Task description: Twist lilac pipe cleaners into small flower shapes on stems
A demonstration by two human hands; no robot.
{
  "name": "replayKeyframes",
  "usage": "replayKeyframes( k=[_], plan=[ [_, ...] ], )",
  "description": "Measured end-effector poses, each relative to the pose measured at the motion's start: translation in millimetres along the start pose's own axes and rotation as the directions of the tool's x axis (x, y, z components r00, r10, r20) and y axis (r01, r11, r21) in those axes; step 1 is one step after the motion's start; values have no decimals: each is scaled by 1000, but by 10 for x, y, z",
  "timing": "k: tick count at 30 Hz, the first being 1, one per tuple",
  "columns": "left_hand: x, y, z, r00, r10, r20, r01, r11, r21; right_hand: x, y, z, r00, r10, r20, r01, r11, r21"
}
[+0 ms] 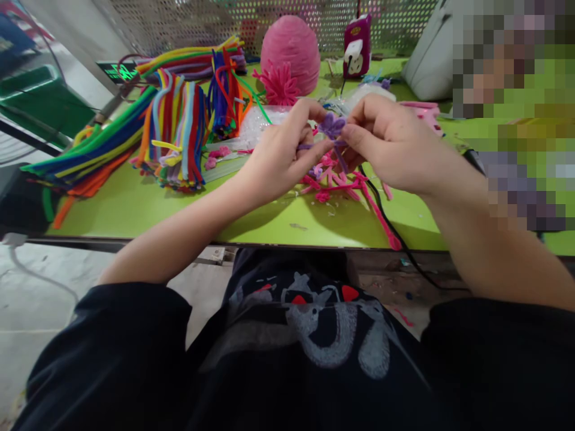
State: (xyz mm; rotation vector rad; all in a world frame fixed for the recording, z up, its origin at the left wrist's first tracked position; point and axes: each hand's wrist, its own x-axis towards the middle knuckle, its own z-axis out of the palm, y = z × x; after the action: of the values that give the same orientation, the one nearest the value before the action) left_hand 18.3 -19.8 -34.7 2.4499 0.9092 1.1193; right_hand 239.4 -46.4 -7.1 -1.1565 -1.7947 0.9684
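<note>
A small purple pipe-cleaner flower (332, 126) is held up between my two hands, a little above the table. My left hand (287, 143) is closed on its left side, thumb and forefinger pinching the purple stem. From the right, my right hand (381, 140) pinches the flower's edge between thumb and fingertips; its other fingers are partly hidden. Purple ends stick out below and to the left of the petals. Beneath the hands lies a loose heap of pink pipe-cleaner pieces (332, 176), with one long pink strand (380, 215) reaching toward the table's front edge.
Bundles of coloured pipe cleaners (175, 131) cover the left of the green table (269, 224). Behind stand a pink ball of yarn-like material (290, 54) and a purple power socket (357, 48). A black cable (404, 239) runs over the front edge. Blurred blocks hide the right side.
</note>
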Motion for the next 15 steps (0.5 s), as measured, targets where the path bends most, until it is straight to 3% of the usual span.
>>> replayKeyframes(
  k=[4, 8, 12, 15],
  plan=[
    [-5, -15, -4, 1000, 22, -1, -22, 996, 91, -1, 11, 1, 993, -111, -32, 106, 987, -124],
    [-22, -16, 24, 999, 41, 18, -43, 986, 159, 18, 10, -1, 985, -160, -62, 156, 985, -75],
    [-37, -18, 92, 988, 122, 91, -137, 975, 177, 18, 8, 51, 969, -234, -73, 223, 965, -137],
    [-63, 6, 129, 982, 107, 156, -136, 972, 193, -3, 10, 126, 958, -272, -88, 248, 943, -221]
  ],
)
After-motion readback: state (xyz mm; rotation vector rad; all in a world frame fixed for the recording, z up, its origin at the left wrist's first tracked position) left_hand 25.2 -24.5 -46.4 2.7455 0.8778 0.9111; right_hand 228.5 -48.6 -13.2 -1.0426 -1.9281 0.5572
